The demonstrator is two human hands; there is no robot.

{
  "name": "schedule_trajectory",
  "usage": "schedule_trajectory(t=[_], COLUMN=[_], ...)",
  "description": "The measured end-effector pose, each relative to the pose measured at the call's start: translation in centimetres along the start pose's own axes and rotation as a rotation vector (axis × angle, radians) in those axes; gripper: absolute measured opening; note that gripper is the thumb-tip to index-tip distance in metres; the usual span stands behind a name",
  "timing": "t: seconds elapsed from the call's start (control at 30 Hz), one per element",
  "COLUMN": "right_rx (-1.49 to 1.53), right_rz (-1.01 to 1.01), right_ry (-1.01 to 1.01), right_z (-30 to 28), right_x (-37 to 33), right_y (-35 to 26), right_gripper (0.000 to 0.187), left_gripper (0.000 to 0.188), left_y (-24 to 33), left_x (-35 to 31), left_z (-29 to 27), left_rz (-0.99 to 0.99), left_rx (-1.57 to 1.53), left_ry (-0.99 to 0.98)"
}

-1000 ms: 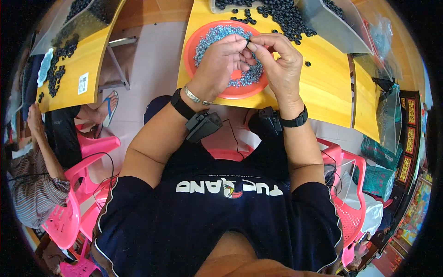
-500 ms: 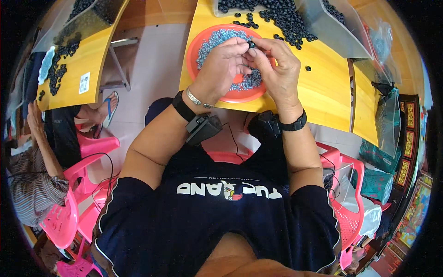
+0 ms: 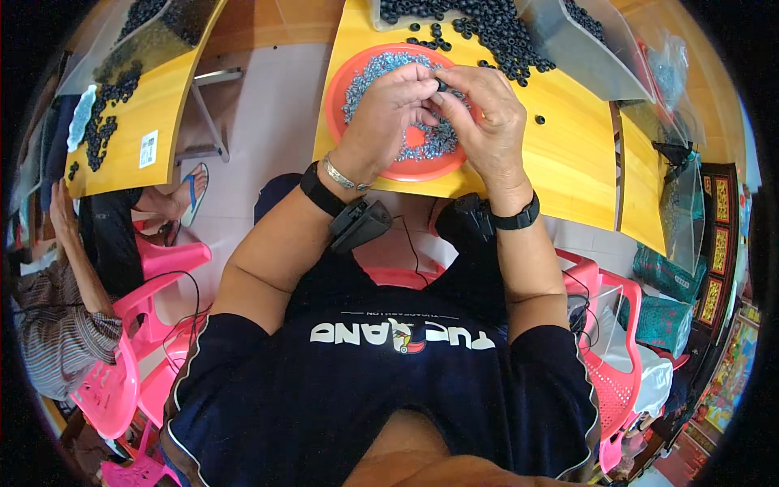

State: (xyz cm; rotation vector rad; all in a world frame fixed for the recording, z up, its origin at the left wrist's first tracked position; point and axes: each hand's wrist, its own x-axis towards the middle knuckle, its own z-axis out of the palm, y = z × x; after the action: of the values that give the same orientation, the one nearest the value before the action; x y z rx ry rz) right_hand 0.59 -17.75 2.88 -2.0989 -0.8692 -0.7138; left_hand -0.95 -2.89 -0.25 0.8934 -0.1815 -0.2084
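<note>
Between my two hands, over the round orange-red tray (image 3: 333, 109), is a small black round part (image 3: 441, 84). My right hand (image 3: 492, 114) pinches it between thumb and forefinger. The fingers of my left hand (image 3: 381, 114) are closed together, their tips right up against the part. Whatever they hold is hidden. Many tiny clear bluish pieces (image 3: 369, 81) lie in the tray below, partly covered by my hands.
Black ring-shaped parts (image 3: 507, 45) are heaped beyond the tray, with a loose one (image 3: 540, 119) to the right. A clear bin (image 3: 572, 45) stands at the back right. Leftward, a person in a striped top (image 3: 61, 325) sits by another yellow table (image 3: 174, 105) with more black parts.
The black part sits lower and is more covered by my fingertips, as my fingers shift around it. My arms stay almost where they were.
</note>
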Motion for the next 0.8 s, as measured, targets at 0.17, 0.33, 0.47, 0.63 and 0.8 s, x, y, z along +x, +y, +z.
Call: schedule_trajectory(t=[0.17,0.33,0.47,0.63,0.8], right_rx=[-0.023,-0.002,0.135,0.017,0.003], right_rz=[0.004,-0.047,0.027,0.033,-0.003], right_ry=[-0.033,-0.027,-0.054,-0.343,-0.467], right_z=[-0.3,-0.3,-1.1,-1.2,-0.4], right_x=[0.1,0.5,0.4,-0.1,-0.4], right_y=[0.0,0.0,0.9,1.3,-0.3], right_gripper=[0.025,0.024,0.022,0.012,0.010], left_gripper=[0.017,0.016,0.017,0.018,0.017], left_y=[-0.2,0.3,1.0,2.1,1.9], left_x=[0.5,0.4,0.4,0.8,1.9], left_z=[-0.3,-0.3,-1.1,-2.2,-3.3], left_rz=[0.057,0.120,0.130,0.169,0.362], left_rx=[0.089,0.111,0.071,0.007,-0.020], left_ry=[-0.021,-0.050,-0.026,0.057,-0.166])
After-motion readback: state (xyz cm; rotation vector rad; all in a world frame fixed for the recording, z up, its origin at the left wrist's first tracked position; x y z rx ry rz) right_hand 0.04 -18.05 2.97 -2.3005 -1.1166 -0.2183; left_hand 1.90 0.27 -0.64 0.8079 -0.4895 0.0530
